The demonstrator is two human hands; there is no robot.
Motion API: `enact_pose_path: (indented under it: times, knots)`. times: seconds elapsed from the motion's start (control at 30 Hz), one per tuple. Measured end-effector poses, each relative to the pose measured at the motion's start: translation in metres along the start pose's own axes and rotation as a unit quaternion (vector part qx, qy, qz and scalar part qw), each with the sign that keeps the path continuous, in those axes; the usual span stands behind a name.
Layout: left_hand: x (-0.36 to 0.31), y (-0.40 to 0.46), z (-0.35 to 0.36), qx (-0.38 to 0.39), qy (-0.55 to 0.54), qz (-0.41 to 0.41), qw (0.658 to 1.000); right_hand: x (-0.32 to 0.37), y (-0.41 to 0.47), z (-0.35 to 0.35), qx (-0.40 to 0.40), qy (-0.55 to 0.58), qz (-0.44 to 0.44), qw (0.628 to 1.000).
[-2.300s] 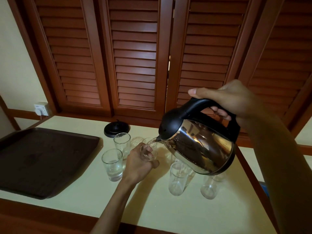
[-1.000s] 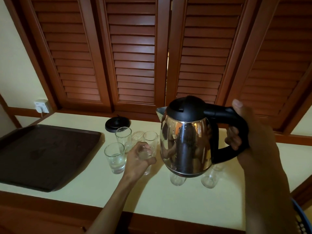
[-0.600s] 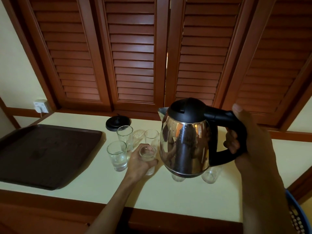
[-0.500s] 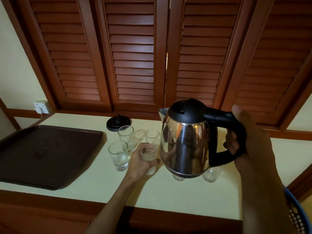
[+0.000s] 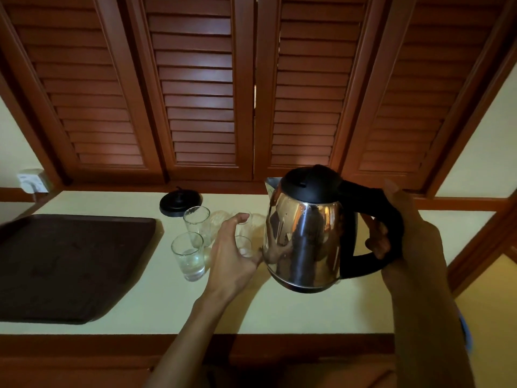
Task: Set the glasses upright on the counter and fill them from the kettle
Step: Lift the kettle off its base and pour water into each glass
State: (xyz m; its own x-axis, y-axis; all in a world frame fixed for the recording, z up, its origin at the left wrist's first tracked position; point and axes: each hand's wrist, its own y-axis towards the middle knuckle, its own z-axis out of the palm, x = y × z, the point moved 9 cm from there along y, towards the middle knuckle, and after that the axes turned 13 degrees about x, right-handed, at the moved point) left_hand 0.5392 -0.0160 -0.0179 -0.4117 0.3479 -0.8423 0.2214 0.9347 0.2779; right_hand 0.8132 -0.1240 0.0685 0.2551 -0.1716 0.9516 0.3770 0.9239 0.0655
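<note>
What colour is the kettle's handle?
Black, like its lid; the kettle body is shiny silver metal. The handle shows best in the head view.

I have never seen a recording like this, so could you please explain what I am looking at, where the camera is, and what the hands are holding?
There is no machine here: a person wears a wide-angle camera on the head, looking forward and down at their own two bare hands. The one current picture is from that head camera.

The right hand grips the black handle of a steel kettle, held upright above the cream counter. The left hand curls round a small glass. Two more glasses stand upright nearby: a near one with a little water in the bottom, and a far one. Behind them sits the round black kettle base, and to the left a dark tray. Closed wooden shutters fill the background. The kettle may hide other glasses.
</note>
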Motion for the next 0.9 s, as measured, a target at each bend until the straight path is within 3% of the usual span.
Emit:
enact_pose_path:
  times: [0.17,0.47,0.7,0.9]
  knots:
    - [-0.01,-0.003,0.016,0.051,-0.021,0.011,0.998,0.01,-0.008,-0.009,-0.014,-0.006,-0.013,1.0]
    - [-0.013,0.003,0.061,0.095,-0.029,-0.011,0.995,0.021,0.021,-0.035,0.04,-0.029,-0.015,0.999]
    - [0.003,0.009,0.107,0.047,-0.066,-0.07,0.994,0.042,0.066,-0.048,0.165,-0.087,-0.067,0.98]
    - [0.03,0.004,0.127,-0.057,-0.141,-0.147,0.977,0.052,0.087,-0.052,0.253,-0.133,-0.06,0.956]
